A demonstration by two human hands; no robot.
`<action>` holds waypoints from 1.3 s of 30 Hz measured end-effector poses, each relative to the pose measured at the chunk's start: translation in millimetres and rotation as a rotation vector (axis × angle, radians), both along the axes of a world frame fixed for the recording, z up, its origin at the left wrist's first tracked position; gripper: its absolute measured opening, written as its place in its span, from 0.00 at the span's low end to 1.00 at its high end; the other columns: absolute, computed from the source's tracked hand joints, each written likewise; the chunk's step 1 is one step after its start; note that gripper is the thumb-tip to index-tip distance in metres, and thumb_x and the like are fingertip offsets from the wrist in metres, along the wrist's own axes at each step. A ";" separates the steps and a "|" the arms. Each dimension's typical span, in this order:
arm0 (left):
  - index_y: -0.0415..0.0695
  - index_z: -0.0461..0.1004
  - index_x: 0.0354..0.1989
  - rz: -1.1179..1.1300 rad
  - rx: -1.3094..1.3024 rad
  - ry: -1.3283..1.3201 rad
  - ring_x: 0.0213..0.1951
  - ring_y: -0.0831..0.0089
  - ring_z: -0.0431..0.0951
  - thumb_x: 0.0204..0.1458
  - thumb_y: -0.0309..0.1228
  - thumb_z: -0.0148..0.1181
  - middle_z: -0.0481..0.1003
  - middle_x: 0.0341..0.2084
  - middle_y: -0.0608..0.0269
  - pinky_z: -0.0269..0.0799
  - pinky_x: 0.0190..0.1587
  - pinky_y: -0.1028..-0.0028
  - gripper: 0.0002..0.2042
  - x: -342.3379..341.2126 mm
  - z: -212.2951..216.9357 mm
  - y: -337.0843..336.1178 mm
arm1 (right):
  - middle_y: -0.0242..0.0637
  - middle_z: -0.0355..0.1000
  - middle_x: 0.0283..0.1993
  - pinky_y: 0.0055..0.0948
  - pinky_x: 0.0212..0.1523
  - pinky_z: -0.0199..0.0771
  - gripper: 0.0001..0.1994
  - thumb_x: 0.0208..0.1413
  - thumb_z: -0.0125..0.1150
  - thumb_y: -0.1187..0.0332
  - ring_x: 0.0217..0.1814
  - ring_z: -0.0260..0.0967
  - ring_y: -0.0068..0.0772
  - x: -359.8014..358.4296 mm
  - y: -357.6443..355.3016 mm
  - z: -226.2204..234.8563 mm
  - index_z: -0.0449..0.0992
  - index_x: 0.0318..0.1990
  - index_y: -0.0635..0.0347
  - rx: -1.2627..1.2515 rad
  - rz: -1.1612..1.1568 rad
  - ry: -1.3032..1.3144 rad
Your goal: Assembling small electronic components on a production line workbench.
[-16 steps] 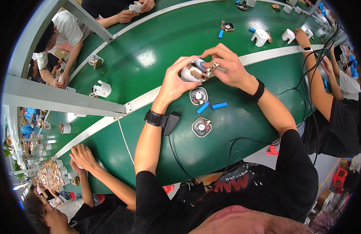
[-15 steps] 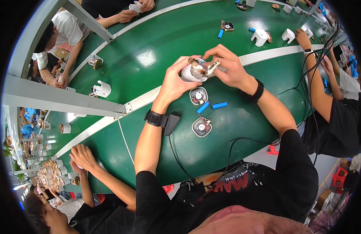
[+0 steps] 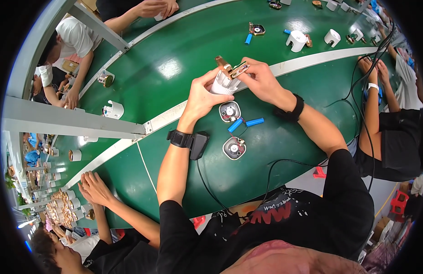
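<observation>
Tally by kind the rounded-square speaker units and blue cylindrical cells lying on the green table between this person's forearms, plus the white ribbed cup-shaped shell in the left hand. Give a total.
Pale-rimmed, rounded-square speaker units: 2
Blue cylindrical cells: 2
White ribbed cup-shaped shell, in the left hand: 1
Total: 5

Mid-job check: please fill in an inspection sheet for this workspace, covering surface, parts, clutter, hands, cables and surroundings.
Surface: green tabletop, glossy; pale rail along its far side.
Parts: white housing in hand; two squarish speaker units and two blue cylinders on the tabletop.
Clutter: more white shells beyond the rail.
Hands: left hand grips the housing; right hand pinches a brass-coloured part at its upper end.
Cables: thin black cable on the tabletop.
Surroundings: co-worker's hand at left; red stool at right.
</observation>
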State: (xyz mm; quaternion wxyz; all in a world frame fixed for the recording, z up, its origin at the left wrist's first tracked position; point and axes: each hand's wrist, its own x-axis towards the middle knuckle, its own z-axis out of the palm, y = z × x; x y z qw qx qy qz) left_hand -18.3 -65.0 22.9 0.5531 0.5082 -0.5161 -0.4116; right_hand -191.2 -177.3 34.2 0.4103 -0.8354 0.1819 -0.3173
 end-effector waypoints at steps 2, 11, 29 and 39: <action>0.37 0.67 0.61 0.006 0.006 0.014 0.48 0.72 0.75 0.34 0.16 0.72 0.74 0.47 0.60 0.71 0.55 0.71 0.38 1.2 -0.7 -2.4 | 0.32 0.68 0.33 0.23 0.29 0.59 0.07 0.57 0.56 0.73 0.31 0.61 0.19 -1.0 -7.3 -5.7 0.77 0.36 0.68 0.055 0.047 0.024; 0.35 0.66 0.53 0.532 -0.021 -0.249 0.45 0.70 0.77 0.36 0.20 0.73 0.76 0.44 0.58 0.73 0.50 0.71 0.31 67.5 -26.8 0.0 | 0.32 0.72 0.35 0.27 0.34 0.69 0.24 0.59 0.57 0.65 0.33 0.66 0.25 5.3 -96.1 -27.4 0.66 0.64 0.52 -0.058 -0.046 0.285; 0.42 0.66 0.59 0.754 0.273 -0.919 0.52 0.58 0.77 0.40 0.28 0.72 0.76 0.50 0.49 0.73 0.52 0.65 0.33 88.1 69.7 59.4 | 0.39 0.74 0.48 0.23 0.30 0.72 0.18 0.63 0.56 0.66 0.35 0.71 0.21 -41.2 -117.6 -0.9 0.68 0.57 0.63 1.116 0.272 -0.195; 0.44 0.67 0.57 -0.026 -0.162 -0.831 0.53 0.53 0.73 0.47 0.36 0.68 0.72 0.53 0.48 0.70 0.56 0.58 0.28 -42.4 46.2 -128.2 | 0.42 0.73 0.53 0.18 0.37 0.72 0.17 0.65 0.53 0.70 0.39 0.68 0.19 -103.5 -127.7 37.1 0.65 0.59 0.67 0.916 -0.141 -0.924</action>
